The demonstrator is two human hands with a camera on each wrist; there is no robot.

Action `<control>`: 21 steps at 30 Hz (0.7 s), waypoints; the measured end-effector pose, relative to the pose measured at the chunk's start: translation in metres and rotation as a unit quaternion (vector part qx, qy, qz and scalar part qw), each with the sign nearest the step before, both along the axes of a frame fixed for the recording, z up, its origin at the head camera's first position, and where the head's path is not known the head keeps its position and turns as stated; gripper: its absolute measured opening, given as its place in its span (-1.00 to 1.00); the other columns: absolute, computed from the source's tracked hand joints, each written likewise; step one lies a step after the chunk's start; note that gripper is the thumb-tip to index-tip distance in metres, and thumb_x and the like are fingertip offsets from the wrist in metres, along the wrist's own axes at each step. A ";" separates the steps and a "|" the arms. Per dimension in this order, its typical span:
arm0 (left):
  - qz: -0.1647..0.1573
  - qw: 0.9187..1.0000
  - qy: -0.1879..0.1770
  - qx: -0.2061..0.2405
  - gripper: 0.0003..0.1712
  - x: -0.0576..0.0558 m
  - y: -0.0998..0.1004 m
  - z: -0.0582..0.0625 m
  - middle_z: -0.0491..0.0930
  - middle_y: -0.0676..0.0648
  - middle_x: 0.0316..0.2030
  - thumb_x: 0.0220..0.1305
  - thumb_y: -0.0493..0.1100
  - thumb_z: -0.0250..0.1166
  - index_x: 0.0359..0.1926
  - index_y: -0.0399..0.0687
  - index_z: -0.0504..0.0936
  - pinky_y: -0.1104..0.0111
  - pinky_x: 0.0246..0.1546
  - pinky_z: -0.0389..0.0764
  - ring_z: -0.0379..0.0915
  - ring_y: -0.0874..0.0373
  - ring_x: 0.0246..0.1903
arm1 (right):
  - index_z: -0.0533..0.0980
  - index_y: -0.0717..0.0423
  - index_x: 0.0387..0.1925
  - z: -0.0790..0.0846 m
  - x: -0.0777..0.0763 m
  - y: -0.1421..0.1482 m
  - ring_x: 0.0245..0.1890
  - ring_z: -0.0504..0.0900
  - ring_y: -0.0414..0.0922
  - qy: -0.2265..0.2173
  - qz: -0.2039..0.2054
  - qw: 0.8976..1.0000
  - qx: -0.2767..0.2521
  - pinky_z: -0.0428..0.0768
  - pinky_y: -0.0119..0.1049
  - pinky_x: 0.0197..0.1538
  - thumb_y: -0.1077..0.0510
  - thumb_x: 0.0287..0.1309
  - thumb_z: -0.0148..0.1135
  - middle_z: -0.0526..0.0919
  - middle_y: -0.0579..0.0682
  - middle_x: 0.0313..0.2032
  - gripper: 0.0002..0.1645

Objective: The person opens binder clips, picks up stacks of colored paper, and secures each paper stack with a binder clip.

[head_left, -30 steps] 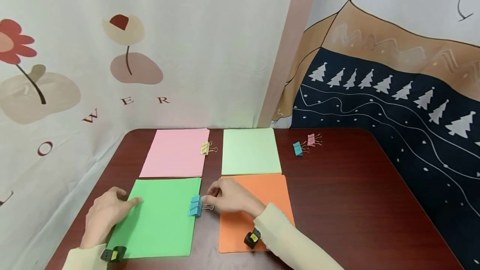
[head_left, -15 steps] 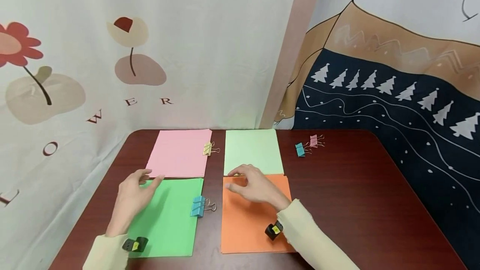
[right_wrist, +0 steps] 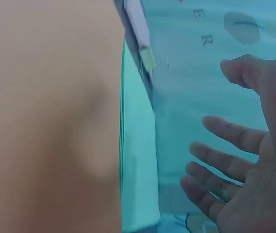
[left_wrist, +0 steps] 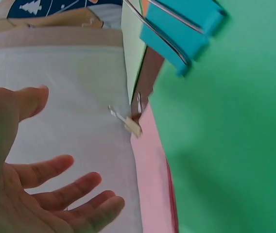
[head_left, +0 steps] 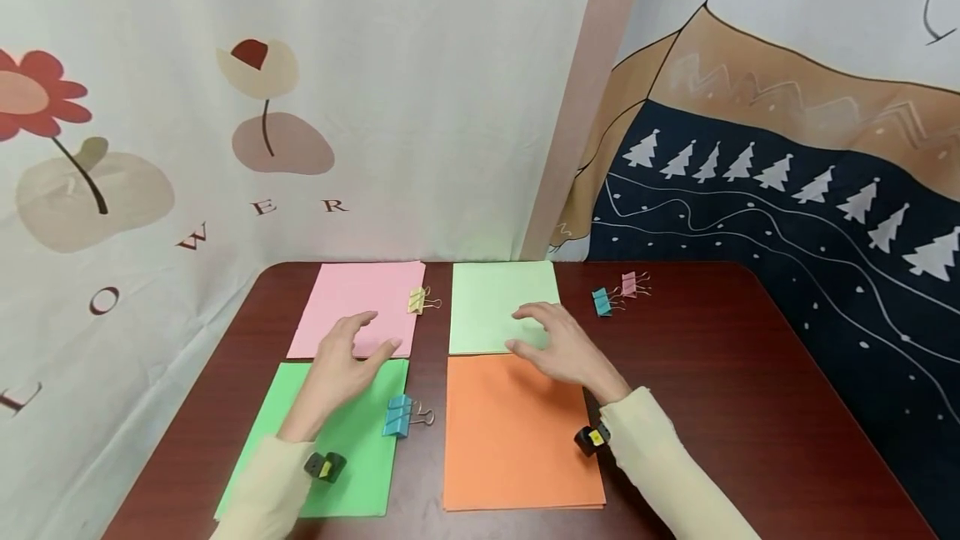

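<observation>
In the head view my left hand (head_left: 341,369) hovers over the stack of green paper (head_left: 352,473), fingers spread and holding nothing. A blue binder clip (head_left: 398,416) grips that stack's right edge, its wire handles pointing right. My right hand (head_left: 566,348), also empty with fingers apart, hangs above the orange paper stack (head_left: 517,440) and the near part of the pale green stack (head_left: 495,307). Behind the green stack lies pink paper (head_left: 352,298) with a yellow binder clip (head_left: 417,300) on its right edge. The left wrist view shows the left hand (left_wrist: 55,189) clear of the paper.
A smaller blue binder clip (head_left: 602,302) and a pink binder clip (head_left: 628,284) lie at the back right of the dark red wooden table (head_left: 712,407). A printed curtain (head_left: 435,107) hangs behind the table.
My right hand has let go of the blue clip on the green stack and moved right and away. My left hand has lifted off the green paper and moved right and forward.
</observation>
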State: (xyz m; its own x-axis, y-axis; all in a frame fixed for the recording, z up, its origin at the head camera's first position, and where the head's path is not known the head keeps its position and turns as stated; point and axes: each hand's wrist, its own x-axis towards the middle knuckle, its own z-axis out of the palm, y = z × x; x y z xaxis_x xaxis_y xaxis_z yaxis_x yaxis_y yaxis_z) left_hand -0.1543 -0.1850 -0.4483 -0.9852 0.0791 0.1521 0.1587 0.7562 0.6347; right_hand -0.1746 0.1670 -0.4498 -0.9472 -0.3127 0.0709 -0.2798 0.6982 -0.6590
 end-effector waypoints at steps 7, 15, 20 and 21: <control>-0.047 0.999 -0.008 0.002 -0.03 -0.019 0.028 0.007 0.36 -0.23 0.41 0.30 0.37 0.31 0.51 -0.09 0.28 -0.21 0.41 0.29 0.23 -0.24 0.45 | 0.53 0.02 0.29 -0.001 -0.012 0.030 0.43 0.32 0.10 0.039 -0.019 0.999 0.022 0.40 0.24 0.38 -0.23 0.27 0.34 0.44 0.06 0.42 -0.32; -0.106 0.994 -0.032 -0.019 0.02 -0.043 0.057 0.016 0.23 -0.20 0.50 0.31 0.36 0.30 0.57 -0.03 0.17 -0.15 0.45 0.28 0.13 -0.17 0.50 | 0.45 0.13 0.35 -0.003 -0.022 0.063 0.52 0.17 0.21 0.062 -0.044 0.996 0.040 0.20 0.38 0.46 -0.17 0.29 0.33 0.28 0.16 0.51 -0.27; -0.126 0.990 -0.057 -0.037 0.03 -0.059 0.072 0.018 0.11 -0.21 0.56 0.34 0.32 0.30 0.60 -0.03 0.09 -0.13 0.46 0.27 0.04 -0.19 0.54 | 0.41 0.15 0.38 -0.005 -0.027 0.081 0.55 0.12 0.22 0.053 -0.069 0.995 0.043 0.12 0.38 0.49 -0.18 0.30 0.32 0.22 0.20 0.53 -0.22; -0.129 0.989 -0.062 -0.040 0.04 -0.062 0.074 0.018 0.09 -0.21 0.56 0.34 0.32 0.29 0.61 -0.04 0.08 -0.13 0.46 0.27 0.03 -0.19 0.55 | 0.40 0.16 0.39 -0.005 -0.028 0.083 0.55 0.10 0.25 0.050 -0.072 0.995 0.044 0.08 0.39 0.50 -0.19 0.30 0.32 0.21 0.22 0.53 -0.20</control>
